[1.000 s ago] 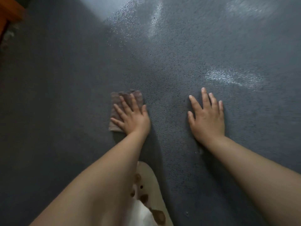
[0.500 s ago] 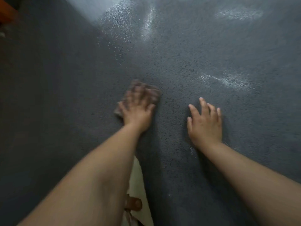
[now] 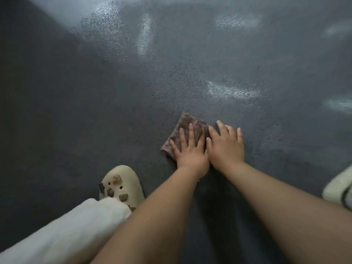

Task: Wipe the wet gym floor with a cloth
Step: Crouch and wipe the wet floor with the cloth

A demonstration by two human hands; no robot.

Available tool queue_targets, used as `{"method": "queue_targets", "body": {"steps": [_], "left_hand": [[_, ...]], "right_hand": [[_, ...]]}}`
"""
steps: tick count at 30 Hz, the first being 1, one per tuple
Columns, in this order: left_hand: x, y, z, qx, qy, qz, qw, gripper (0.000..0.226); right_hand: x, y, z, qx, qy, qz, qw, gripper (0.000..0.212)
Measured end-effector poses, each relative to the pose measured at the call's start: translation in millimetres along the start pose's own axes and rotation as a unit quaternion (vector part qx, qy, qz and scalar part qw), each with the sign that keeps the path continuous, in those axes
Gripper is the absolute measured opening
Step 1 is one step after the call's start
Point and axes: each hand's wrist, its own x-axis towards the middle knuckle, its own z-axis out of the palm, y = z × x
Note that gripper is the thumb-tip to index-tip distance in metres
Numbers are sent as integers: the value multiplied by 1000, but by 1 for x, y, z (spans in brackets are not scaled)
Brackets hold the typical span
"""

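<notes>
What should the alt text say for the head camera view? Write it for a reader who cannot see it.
A person's left hand presses a brown cloth flat on a dark grey floor, the right hand flat on the floor beside it. Shiny wet patches lie ahead; a beige clog is at lower left.

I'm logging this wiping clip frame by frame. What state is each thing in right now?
Cloth: folded, flat on the floor under the left hand.
Left hand: open, fingers spread, pressing the cloth.
Right hand: open, flat on the floor beside the left hand.
Floor: shiny wet patches beyond the hands.
Clog: worn, planted on the floor.
</notes>
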Motion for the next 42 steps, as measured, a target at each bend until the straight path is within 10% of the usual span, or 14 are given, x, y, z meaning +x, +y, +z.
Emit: {"method": "queue_targets", "body": {"steps": [19, 42], "left_hand": [[-160, -12, -88, -67, 38, 30, 997, 59], [-34, -17, -14, 77, 3, 117, 990, 64]], "right_hand": [[-135, -23, -91, 18, 2, 10, 1000, 42], [-13, -28, -15, 80, 16, 94, 992, 39]]}}
